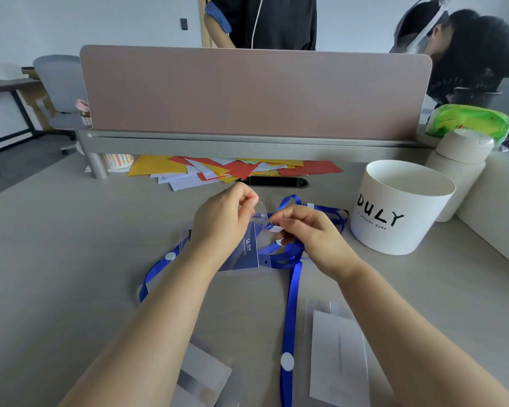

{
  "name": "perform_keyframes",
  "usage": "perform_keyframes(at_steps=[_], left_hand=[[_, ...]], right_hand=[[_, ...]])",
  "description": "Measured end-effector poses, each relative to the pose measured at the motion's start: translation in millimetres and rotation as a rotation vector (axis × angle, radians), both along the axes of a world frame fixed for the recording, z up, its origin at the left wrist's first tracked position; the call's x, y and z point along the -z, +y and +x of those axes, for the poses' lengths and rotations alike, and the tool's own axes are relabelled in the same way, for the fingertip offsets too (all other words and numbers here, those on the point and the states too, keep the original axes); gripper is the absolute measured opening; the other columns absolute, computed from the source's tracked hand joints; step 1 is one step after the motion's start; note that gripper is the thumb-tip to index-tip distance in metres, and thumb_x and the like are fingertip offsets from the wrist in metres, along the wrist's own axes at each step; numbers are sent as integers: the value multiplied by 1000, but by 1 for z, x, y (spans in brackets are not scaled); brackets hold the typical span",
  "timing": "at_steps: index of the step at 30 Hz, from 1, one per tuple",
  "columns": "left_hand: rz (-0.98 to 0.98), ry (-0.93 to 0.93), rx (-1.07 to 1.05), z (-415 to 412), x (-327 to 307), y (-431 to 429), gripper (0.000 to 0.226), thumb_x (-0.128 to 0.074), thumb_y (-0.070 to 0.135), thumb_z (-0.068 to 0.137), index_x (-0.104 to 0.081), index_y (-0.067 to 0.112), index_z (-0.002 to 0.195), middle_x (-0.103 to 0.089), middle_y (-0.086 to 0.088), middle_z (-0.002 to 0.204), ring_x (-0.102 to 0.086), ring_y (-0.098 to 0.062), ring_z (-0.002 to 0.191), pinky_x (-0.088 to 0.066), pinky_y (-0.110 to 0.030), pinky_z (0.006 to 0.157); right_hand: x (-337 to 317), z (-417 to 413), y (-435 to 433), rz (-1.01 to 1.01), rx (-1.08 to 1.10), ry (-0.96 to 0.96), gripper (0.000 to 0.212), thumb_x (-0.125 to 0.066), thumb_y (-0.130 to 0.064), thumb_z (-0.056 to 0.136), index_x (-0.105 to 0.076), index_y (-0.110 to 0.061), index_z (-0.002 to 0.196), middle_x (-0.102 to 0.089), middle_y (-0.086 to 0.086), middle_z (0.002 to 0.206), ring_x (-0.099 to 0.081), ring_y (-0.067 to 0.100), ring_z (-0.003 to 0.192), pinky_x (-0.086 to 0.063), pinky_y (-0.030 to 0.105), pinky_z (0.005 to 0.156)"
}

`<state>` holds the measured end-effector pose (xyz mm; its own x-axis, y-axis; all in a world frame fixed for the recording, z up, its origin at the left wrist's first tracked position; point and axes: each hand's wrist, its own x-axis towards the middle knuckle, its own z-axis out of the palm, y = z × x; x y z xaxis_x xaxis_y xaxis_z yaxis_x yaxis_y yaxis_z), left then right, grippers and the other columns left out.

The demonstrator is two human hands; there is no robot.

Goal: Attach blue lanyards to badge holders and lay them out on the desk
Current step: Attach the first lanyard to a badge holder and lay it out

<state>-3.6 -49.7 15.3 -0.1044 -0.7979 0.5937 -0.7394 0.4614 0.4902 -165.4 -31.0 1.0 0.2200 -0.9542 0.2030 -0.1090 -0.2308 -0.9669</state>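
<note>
- Two hands: left hand (222, 221), right hand (309, 233).
- Three clear badge holders: one held (252, 249), two lying near the table's front edge (203, 374) (337, 356).
- Blue lanyards (291, 301): tangled, number unclear.
- One white tub (394, 212).
- One pile of coloured paper (232, 168).

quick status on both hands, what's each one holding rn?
Left hand: closed, pinching the top of the clear badge holder.
Right hand: closed, pinching the clip end of the blue lanyard at the holder's top.

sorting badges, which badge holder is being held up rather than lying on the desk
The clear badge holder with the blue card, pinched by the left hand; the two nearer ones lie flat.
</note>
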Motion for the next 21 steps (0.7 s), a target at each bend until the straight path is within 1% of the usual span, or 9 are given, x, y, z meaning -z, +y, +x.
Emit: perform_keyframes(at_steps=[2,3,6,9,11,14,17,19,21], left_hand=[[-29,-3,6,-1,1,0,19,-46,24,94,-58,10,97,-68,0,85,-58,-18,72,-42,-28,66],[-39,-1,21,-1,1,0,19,-46,23,94,-59,10,97,-68,-1,85,-58,-18,72,-42,-28,65],[-34,11,78,-1,1,2,17,-48,23,94,-58,9,96,-67,1,80,-58,-16,69,-41,-25,61],[-9,79,118,-2,1,2,19,-52,29,91,-52,10,96,-66,-4,78,-62,-22,70,-44,-28,64],[0,131,124,0,1,1,32,-52,44,84,-42,14,87,-61,-7,73,-54,-22,63,-39,-25,59],[43,209,149,4,1,1,43,-47,65,64,-33,25,69,-54,-4,63,-43,-14,52,-33,-19,52],[81,311,191,6,3,-2,39,-60,56,67,-33,29,60,-45,1,54,-35,-13,49,-33,-24,52],[85,336,203,7,3,-3,37,-69,44,73,-40,27,57,-44,4,51,-36,-11,49,-32,-20,50],[82,342,229,9,1,-4,33,-73,31,75,-46,25,57,-48,7,53,-42,-8,51,-32,-12,49]], right_hand=[[-1,1,2,-27,-9,27,8,-66,-11,81,-66,-18,85,-66,5,83,-61,12,76,-51,21,73],[-2,1,2,-42,14,38,10,-70,-13,77,-67,-18,85,-67,1,79,-61,11,75,-51,20,72],[-3,1,0,-63,94,51,15,-65,-6,82,-69,-21,83,-67,-12,67,-59,1,61,-46,11,62],[-4,1,-1,-55,167,92,22,-57,-9,89,-69,-27,85,-69,1,83,-59,5,66,-46,12,66],[-5,2,0,-48,204,101,23,-56,-11,90,-69,-29,82,-70,9,90,-56,9,68,-45,12,66],[-6,3,0,-52,207,107,22,-60,-12,87,-69,-27,75,-70,12,81,-56,17,63,-44,18,67],[-7,2,1,-39,169,122,19,-59,-9,88,-72,-22,83,-64,-13,59,-51,0,51,-38,8,55],[-6,0,1,-25,147,143,22,-54,-8,91,-70,-23,93,-61,-20,55,-48,-3,47,-34,5,49],[-7,0,1,-15,141,166,24,-52,-8,91,-69,-24,89,-61,-21,56,-48,-4,48,-34,5,51]])
